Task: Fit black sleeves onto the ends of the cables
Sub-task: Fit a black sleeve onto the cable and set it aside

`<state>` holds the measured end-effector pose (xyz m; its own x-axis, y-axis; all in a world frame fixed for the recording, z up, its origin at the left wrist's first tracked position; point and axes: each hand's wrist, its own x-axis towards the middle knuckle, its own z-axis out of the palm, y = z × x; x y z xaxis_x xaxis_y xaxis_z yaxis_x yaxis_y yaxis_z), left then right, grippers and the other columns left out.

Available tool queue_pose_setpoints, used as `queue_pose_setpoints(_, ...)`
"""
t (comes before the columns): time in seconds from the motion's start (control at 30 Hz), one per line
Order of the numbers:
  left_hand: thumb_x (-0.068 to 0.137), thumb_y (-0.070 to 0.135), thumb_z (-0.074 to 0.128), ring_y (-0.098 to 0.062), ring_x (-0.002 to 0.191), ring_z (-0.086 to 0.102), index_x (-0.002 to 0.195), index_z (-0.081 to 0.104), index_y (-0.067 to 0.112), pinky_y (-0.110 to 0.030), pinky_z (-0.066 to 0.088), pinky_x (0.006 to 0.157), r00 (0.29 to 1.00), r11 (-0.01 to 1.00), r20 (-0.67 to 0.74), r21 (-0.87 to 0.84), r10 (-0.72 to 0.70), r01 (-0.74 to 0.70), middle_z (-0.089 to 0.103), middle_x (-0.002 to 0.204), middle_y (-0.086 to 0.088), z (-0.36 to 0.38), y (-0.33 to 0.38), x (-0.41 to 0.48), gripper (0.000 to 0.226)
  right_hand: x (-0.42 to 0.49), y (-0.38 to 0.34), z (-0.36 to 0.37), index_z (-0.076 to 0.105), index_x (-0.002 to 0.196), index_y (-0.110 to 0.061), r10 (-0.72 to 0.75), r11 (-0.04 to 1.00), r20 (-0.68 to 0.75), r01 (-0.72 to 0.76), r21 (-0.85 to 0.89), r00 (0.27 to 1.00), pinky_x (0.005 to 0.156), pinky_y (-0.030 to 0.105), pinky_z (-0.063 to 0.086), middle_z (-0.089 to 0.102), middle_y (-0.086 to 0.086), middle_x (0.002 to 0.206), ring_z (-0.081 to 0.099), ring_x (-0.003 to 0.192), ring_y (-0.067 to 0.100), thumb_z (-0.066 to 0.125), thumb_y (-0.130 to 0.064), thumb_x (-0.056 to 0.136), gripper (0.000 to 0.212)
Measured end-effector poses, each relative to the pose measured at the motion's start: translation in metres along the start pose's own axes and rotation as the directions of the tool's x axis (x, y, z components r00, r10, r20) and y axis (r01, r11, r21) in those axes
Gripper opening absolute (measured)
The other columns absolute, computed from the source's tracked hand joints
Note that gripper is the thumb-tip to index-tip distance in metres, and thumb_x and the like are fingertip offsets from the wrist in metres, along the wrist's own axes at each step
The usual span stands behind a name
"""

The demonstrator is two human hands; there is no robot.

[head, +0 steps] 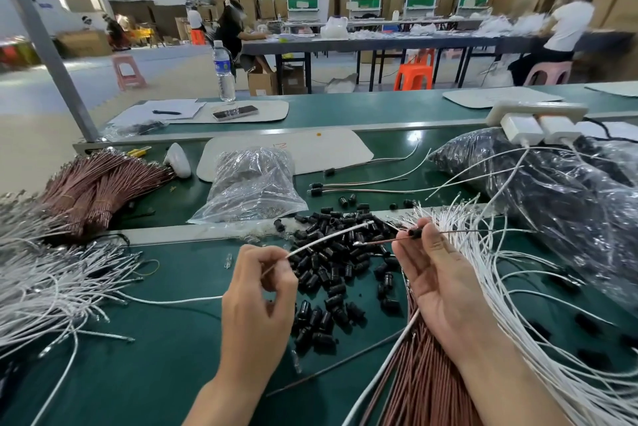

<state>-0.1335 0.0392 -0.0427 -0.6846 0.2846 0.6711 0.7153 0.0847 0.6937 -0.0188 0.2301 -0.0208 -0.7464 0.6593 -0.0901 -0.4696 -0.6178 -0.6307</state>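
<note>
Work is seen from the head camera at what is judged an early stage. A white cable [328,239] is pinched between thumb and forefinger of the left hand [257,291], with its tip raised over the pile of loose black sleeves [324,273] on the green belt [165,339]. A single black sleeve [414,233] is pinched at the fingertips of the right hand [438,280], threaded on a thin brown cable [376,241] — whether it is fully seated cannot be told. Only a few sleeved cables [316,190] are laid farther back on the belt, while large bundles of brown cables [424,377] and white cables [518,287] lie bare beside the hands — most of the job is judged to be left.
</note>
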Motion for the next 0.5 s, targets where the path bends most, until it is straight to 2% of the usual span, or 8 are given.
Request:
queue_pose_setpoints(0.07,0.097,0.031,0.050,-0.009,0.072,0.056,0.097,0.053,0.033,-0.015,0.042,0.049,0.998,0.999,0.050,0.013,0.050,-0.050,0.051,0.088,0.016,0.0004,0.0007,-0.0002,0.003,0.0002,0.0023,0.0001,0.074,0.099,-0.007,0.001,0.999,0.023,0.000,-0.052,1.000,0.076,0.027,0.061,0.075,0.013,0.096,0.075,0.088,0.022,0.066,-0.018,0.086,0.019)
queue_pose_setpoints(0.13,0.098,0.030,0.051,-0.011,0.073,0.056,0.099,0.054,0.032,-0.025,0.047,0.049,0.991,0.995,0.098,0.018,0.091,-0.093,0.051,0.090,0.017,0.0009,0.0000,-0.0011,0.004,0.0003,0.0040,0.0009,0.074,0.098,-0.008,-0.007,0.995,0.055,0.012,-0.102,0.998,0.078,0.027,0.061,0.075,0.013,0.103,0.075,0.092,0.023,0.065,-0.018,0.086,0.018)
queue_pose_setpoints(0.23,0.098,0.032,0.051,-0.014,0.070,0.055,0.100,0.056,0.031,-0.033,0.047,0.048,0.982,0.993,0.149,0.030,0.112,-0.118,0.052,0.092,0.016,0.0025,-0.0018,-0.0020,0.005,0.0006,0.0053,0.0025,0.074,0.099,-0.009,-0.010,0.991,0.068,0.019,-0.136,0.998,0.079,0.028,0.061,0.075,0.015,0.113,0.075,0.098,0.024,0.063,-0.016,0.089,0.016)
queue_pose_setpoints(0.5,0.099,0.032,0.051,-0.014,0.072,0.057,0.100,0.058,0.029,-0.031,0.048,0.051,0.986,0.994,0.133,0.033,0.100,-0.105,0.053,0.093,0.016,0.0026,-0.0030,-0.0012,0.007,-0.0006,0.0068,0.0044,0.077,0.095,-0.009,0.019,0.987,0.053,-0.011,-0.160,0.998,0.076,0.028,0.061,0.075,0.018,0.107,0.076,0.093,0.026,0.068,-0.018,0.083,0.017)
